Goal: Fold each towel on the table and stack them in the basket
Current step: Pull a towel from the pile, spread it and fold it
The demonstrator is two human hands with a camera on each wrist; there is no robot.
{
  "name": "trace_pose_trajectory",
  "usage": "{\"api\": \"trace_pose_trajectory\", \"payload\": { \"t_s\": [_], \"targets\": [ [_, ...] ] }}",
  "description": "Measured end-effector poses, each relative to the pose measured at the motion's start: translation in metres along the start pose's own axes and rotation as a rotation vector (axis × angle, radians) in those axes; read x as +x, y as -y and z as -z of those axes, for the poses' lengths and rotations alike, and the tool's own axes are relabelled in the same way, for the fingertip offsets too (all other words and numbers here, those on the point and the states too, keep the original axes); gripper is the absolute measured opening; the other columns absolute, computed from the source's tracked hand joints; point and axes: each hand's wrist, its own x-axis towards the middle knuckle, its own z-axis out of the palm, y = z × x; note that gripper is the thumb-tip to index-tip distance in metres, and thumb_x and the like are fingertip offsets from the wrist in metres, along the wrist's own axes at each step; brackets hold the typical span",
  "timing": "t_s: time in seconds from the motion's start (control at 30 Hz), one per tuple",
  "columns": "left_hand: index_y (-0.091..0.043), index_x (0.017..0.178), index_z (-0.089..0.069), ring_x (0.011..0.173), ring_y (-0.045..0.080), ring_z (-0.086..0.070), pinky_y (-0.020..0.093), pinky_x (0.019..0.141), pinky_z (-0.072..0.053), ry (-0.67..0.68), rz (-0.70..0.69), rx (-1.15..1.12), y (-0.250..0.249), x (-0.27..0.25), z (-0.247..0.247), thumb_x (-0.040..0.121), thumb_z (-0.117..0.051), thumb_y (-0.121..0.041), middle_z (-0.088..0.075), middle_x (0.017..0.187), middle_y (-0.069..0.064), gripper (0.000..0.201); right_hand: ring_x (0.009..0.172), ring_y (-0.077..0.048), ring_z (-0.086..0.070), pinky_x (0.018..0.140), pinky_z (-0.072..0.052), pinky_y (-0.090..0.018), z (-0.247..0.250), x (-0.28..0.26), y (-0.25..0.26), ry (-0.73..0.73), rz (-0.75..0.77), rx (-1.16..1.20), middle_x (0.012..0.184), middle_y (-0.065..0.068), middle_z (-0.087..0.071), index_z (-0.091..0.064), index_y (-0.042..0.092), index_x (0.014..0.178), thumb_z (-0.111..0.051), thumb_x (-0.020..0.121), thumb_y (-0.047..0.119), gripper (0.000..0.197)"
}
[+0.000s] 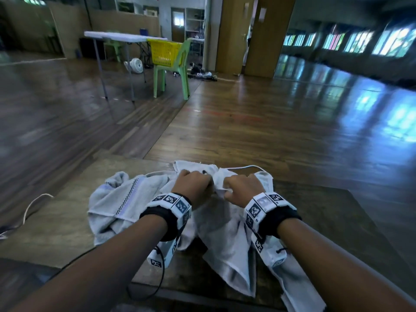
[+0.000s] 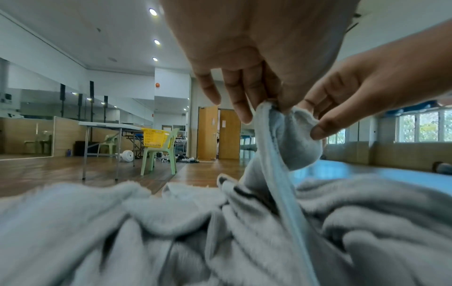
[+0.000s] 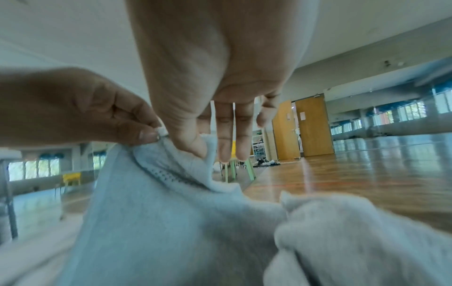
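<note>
A crumpled white towel [image 1: 221,235] lies on the brown table [image 1: 54,224], its lower part hanging over the near edge. Both hands meet above its far end. My left hand [image 1: 203,184] pinches a raised bit of the towel's edge [image 2: 274,135] between thumb and fingers. My right hand [image 1: 231,188] pinches the same towel [image 3: 171,203] right beside it, thumb against fingers [image 3: 210,149]. A second white towel [image 1: 117,201] with a dark checked stripe lies bunched to the left. The yellow basket [image 1: 164,52] sits on a green chair [image 1: 173,73] far across the room.
A white cable [image 1: 33,203] trails over the table's left side, and a black cable [image 1: 155,284] loops near the front edge. Beyond the table is wooden floor, with a white folding table [image 1: 126,37] and a small fan [image 1: 135,65] by the chair.
</note>
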Motion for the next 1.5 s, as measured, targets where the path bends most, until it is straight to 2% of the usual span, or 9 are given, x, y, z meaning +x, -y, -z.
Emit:
{"api": "trace_pose_trajectory", "payload": {
  "t_s": [0.13, 0.3, 0.5, 0.77, 0.83, 0.93, 1.1, 1.3, 1.5],
  "targets": [
    [-0.022, 0.092, -0.061, 0.098, 0.022, -0.056, 0.034, 0.093, -0.031, -0.127, -0.004, -0.126, -0.004, -0.009, 0.056, 0.091, -0.041, -0.024, -0.067, 0.098, -0.002, 0.02, 0.111, -0.023, -0.057, 0.096, -0.035, -0.038, 0.059, -0.022, 0.0, -0.117, -0.045, 0.148, 0.115, 0.001, -0.066, -0.061, 0.026, 0.106, -0.056, 0.082, 0.028, 0.025],
    [-0.017, 0.099, -0.063, 0.097, 0.027, -0.057, 0.038, 0.088, -0.044, -0.317, -0.03, -0.249, -0.015, -0.023, 0.13, 0.094, -0.044, -0.026, -0.066, 0.098, 0.006, 0.021, 0.083, -0.015, -0.06, 0.086, -0.047, -0.036, 0.127, -0.051, -0.002, -0.335, -0.086, 0.535, 0.08, 0.005, -0.065, -0.063, 0.028, 0.08, -0.065, 0.077, 0.025, 0.004],
    [-0.011, 0.092, -0.064, 0.086, 0.03, -0.061, 0.035, 0.074, -0.046, -0.466, -0.073, -0.41, -0.032, -0.038, 0.188, 0.092, -0.05, -0.023, -0.068, 0.091, 0.012, 0.018, 0.076, -0.012, -0.057, 0.069, -0.044, -0.024, 0.178, -0.088, 0.005, -0.373, 0.04, 0.863, 0.085, -0.004, -0.065, -0.058, 0.021, 0.078, -0.066, 0.083, 0.014, 0.013],
    [-0.024, 0.095, -0.062, 0.064, 0.013, -0.055, 0.027, 0.061, -0.044, -0.483, -0.112, -0.434, -0.045, -0.052, 0.202, 0.089, -0.057, -0.033, -0.053, 0.064, -0.014, 0.012, 0.083, -0.014, -0.061, 0.083, -0.049, -0.03, 0.193, -0.111, 0.009, -0.486, 0.058, 1.007, 0.09, -0.006, -0.066, -0.061, 0.011, 0.09, -0.067, 0.083, 0.011, 0.01],
    [-0.025, 0.088, -0.063, 0.064, 0.013, -0.057, 0.027, 0.061, -0.046, -0.539, -0.123, -0.47, -0.048, -0.054, 0.203, 0.089, -0.055, -0.034, -0.054, 0.063, -0.014, 0.012, 0.085, -0.015, -0.062, 0.083, -0.049, -0.029, 0.189, -0.115, 0.009, -0.435, 0.085, 1.019, 0.092, -0.006, -0.067, -0.063, 0.007, 0.096, -0.068, 0.082, 0.011, 0.015],
    [-0.025, 0.084, -0.064, 0.066, 0.012, -0.057, 0.029, 0.065, -0.048, -0.586, -0.132, -0.539, -0.049, -0.055, 0.204, 0.09, -0.054, -0.036, -0.06, 0.068, -0.011, 0.016, 0.087, -0.014, -0.065, 0.088, -0.05, -0.03, 0.166, -0.117, 0.008, -0.279, 0.095, 0.903, 0.089, 0.002, -0.069, -0.066, 0.02, 0.085, -0.07, 0.082, 0.017, 0.006],
    [-0.03, 0.077, -0.06, 0.068, 0.011, -0.056, 0.026, 0.064, -0.046, -0.573, -0.147, -0.543, -0.044, -0.059, 0.202, 0.089, -0.055, -0.032, -0.059, 0.07, -0.011, 0.013, 0.093, -0.017, -0.066, 0.092, -0.05, -0.036, 0.146, -0.114, 0.009, -0.259, 0.099, 0.997, 0.093, -0.001, -0.07, -0.061, 0.023, 0.091, -0.074, 0.077, 0.023, 0.019],
    [-0.021, 0.074, -0.054, 0.06, 0.009, -0.049, 0.02, 0.056, -0.036, -0.573, -0.103, -0.59, -0.038, -0.07, 0.197, 0.09, -0.057, -0.023, -0.054, 0.064, -0.008, 0.016, 0.088, -0.013, -0.065, 0.089, -0.049, -0.032, 0.159, -0.11, 0.022, -0.355, 0.128, 0.945, 0.089, 0.004, -0.069, -0.065, 0.022, 0.085, -0.066, 0.085, 0.023, 0.001],
    [-0.015, 0.098, -0.06, 0.062, 0.011, -0.053, 0.024, 0.06, -0.041, -0.502, -0.109, -0.61, -0.03, -0.075, 0.194, 0.086, -0.061, -0.017, -0.056, 0.067, -0.006, 0.013, 0.074, -0.011, -0.059, 0.071, -0.048, -0.027, 0.174, -0.107, 0.029, -0.521, 0.096, 0.96, 0.08, 0.0, -0.064, -0.058, 0.018, 0.082, -0.062, 0.086, 0.015, 0.007]
  ]
}}
